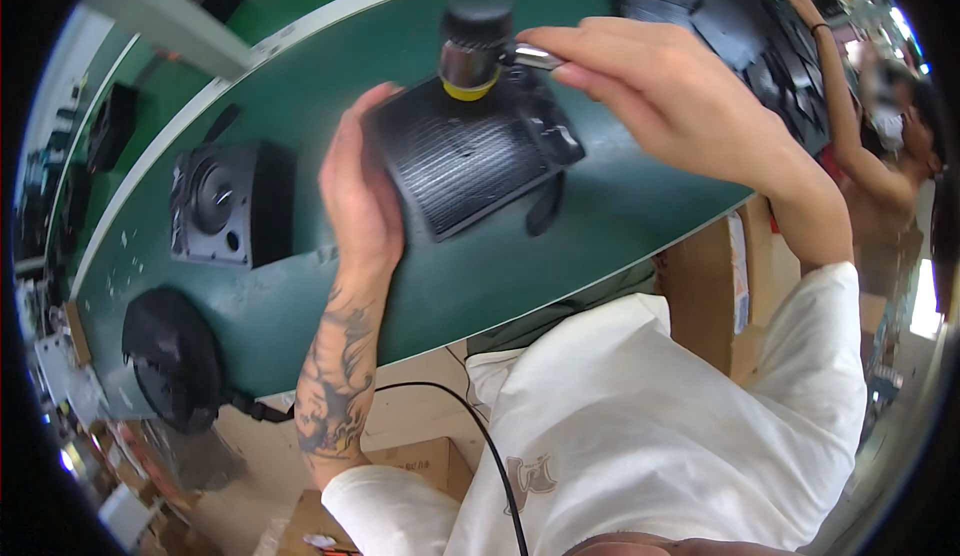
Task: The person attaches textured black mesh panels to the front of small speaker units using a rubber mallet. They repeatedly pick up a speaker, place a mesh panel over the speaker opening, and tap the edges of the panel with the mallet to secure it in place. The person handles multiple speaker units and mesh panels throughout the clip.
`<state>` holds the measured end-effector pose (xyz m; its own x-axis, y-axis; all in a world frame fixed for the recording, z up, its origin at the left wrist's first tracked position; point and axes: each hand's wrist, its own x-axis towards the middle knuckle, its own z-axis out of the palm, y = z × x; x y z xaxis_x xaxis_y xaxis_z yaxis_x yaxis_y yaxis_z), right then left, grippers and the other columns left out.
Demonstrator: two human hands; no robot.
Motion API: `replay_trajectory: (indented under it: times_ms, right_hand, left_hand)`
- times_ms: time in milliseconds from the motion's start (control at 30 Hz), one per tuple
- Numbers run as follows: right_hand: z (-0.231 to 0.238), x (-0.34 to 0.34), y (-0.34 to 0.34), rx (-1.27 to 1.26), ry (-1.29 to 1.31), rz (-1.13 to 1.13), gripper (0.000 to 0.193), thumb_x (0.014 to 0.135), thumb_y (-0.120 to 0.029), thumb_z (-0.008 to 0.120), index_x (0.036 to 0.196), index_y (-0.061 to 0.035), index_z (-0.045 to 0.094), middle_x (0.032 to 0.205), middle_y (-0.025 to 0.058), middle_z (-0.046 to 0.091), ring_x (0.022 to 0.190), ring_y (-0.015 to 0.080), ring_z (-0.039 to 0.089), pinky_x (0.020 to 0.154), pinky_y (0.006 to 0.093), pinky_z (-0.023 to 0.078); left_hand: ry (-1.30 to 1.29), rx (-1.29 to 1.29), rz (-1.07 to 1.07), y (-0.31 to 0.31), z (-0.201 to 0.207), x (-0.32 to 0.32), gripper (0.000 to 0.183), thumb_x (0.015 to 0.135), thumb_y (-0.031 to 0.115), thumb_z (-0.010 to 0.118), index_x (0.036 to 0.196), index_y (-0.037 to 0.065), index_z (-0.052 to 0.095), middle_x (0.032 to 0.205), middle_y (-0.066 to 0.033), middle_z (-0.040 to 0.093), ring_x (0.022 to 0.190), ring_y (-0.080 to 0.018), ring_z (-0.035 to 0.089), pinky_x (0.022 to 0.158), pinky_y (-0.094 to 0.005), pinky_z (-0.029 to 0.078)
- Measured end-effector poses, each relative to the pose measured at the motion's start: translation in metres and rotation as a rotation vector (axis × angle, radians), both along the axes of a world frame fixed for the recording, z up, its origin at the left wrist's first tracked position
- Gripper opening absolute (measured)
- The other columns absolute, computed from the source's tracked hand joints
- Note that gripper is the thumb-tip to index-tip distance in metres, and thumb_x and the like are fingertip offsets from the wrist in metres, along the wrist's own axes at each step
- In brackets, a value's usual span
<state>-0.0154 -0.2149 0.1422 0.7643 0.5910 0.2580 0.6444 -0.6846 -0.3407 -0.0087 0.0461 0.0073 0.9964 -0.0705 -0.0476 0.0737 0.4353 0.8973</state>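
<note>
A black box-shaped speaker (468,161) with a ribbed grille on its upper face sits tilted on the green table. My left hand (360,181) is wrapped along its left side, holding it. In my right hand (670,91) is the thin metal handle of a mallet (468,64). The mallet has a black upper end, a metal middle and a yellow lower face, which is over the far edge of the grille. Whether the yellow face touches the speaker, I cannot tell. A dark strap-like piece (545,206) hangs by the speaker's near right corner.
Another black speaker (235,204) stands left on the green table (440,301). A black bag (172,356) lies at the near left edge. Flat black panels (740,31) are piled far right. A co-worker's arm (838,86) reaches in there. Cardboard boxes (700,271) stand below the table.
</note>
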Motion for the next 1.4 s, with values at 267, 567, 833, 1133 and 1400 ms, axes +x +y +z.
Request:
replay_trajectory:
  times_ms: [267, 567, 833, 1133, 1400]
  right_hand:
    - [-0.013, 0.009, 0.055, 0.001, 0.132, 0.073, 0.022, 0.099, -0.013, 0.059, 0.115, 0.0, 0.067, 0.091, 0.0219, 0.068, 0.09, 0.0442, 0.066, 0.077, 0.051, 0.052]
    - [0.011, 0.014, 0.031, 0.1, -0.112, 0.067, 0.031, 0.101, -0.006, 0.056, 0.131, 0.002, 0.064, 0.099, 0.0178, 0.069, 0.081, 0.0326, 0.065, 0.074, 0.0373, 0.051]
    - [-0.002, -0.014, 0.002, 0.044, 0.057, 0.039, 0.032, 0.099, -0.008, 0.06, 0.129, 0.0016, 0.063, 0.085, 0.0174, 0.06, 0.077, 0.0365, 0.06, 0.069, 0.0434, 0.047]
    - [-0.01, 0.008, 0.049, -0.1, 0.092, 0.011, 0.019, 0.1, -0.015, 0.058, 0.113, -0.003, 0.066, 0.092, 0.0202, 0.067, 0.09, 0.0424, 0.066, 0.075, 0.0504, 0.051]
    - [0.002, -0.056, -0.045, 0.015, 0.235, -0.001, 0.035, 0.094, -0.008, 0.066, 0.128, -0.0037, 0.066, 0.084, 0.0148, 0.063, 0.077, 0.0357, 0.065, 0.068, 0.0428, 0.052]
  left_hand:
    - [0.03, -0.176, 0.021, 0.0, -0.009, 0.005, 0.064, 0.112, 0.05, 0.029, 0.124, -0.002, 0.065, 0.133, -0.0105, 0.064, 0.127, -0.0197, 0.053, 0.115, -0.0364, 0.032]
    - [-0.023, -0.089, -0.069, 0.004, -0.011, 0.007, 0.065, 0.113, 0.046, 0.027, 0.138, -0.005, 0.058, 0.138, -0.0157, 0.062, 0.129, -0.0234, 0.054, 0.116, -0.0369, 0.035]
    - [-0.051, -0.045, -0.05, -0.001, -0.007, 0.006, 0.057, 0.113, 0.04, 0.033, 0.138, -0.005, 0.059, 0.134, -0.0154, 0.063, 0.127, -0.0204, 0.054, 0.115, -0.0355, 0.034]
    - [-0.02, -0.091, -0.018, 0.004, -0.005, 0.003, 0.048, 0.113, 0.032, 0.039, 0.138, -0.005, 0.058, 0.134, -0.0117, 0.063, 0.127, -0.0191, 0.055, 0.114, -0.0342, 0.036]
    - [-0.265, 0.195, -0.094, 0.007, -0.002, 0.004, 0.058, 0.105, 0.037, 0.054, 0.148, -0.002, 0.051, 0.147, -0.0176, 0.052, 0.14, -0.0249, 0.045, 0.12, -0.0377, 0.03]
